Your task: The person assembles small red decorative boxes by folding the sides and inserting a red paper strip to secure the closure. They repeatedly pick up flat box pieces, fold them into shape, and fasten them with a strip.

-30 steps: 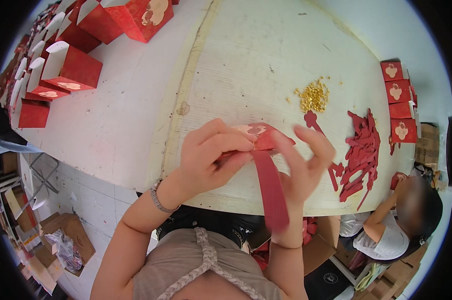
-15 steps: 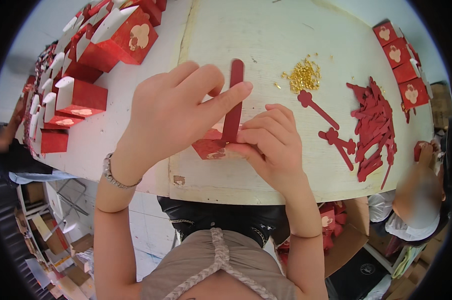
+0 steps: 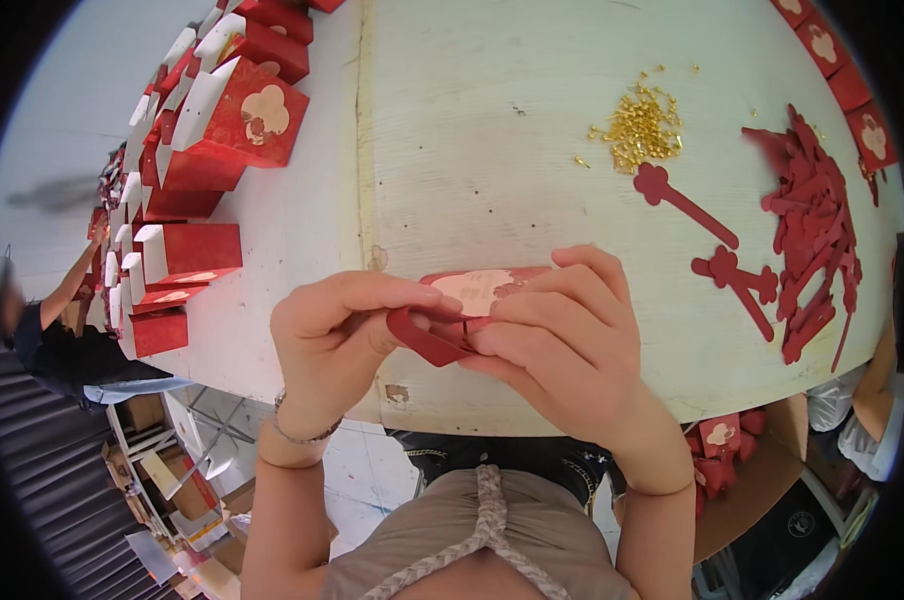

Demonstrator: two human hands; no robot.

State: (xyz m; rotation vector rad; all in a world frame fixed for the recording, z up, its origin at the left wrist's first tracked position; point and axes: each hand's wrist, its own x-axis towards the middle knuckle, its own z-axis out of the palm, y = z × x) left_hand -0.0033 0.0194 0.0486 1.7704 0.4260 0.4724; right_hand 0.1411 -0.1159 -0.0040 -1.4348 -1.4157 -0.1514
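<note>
Near the table's front edge, my left hand (image 3: 327,335) pinches a dark red strip (image 3: 434,345), which curves into a loop toward me. A small red box (image 3: 447,278) with a pale patch lies just beyond, partly hidden behind my fingers. My right hand (image 3: 577,345) is closed on the box, its fingertips against the strip's end. Inside the bend, the meeting point of strip and box is mostly covered by my fingers. To the right lie loose red strips with flower-shaped ends (image 3: 687,205), beside a small heap of gold fasteners (image 3: 645,128).
A large pile of red strips (image 3: 810,215) covers the table's right side. Red boxes (image 3: 257,112) stand in rows at the left, with more boxes (image 3: 872,135) at the far right. A cardboard carton (image 3: 772,480) sits below the table. Other people are at both sides.
The strip stood upright against my left hand's finger; now it is bent into a loop toward me. My left hand has come down beside the right. The whole view has shifted.
</note>
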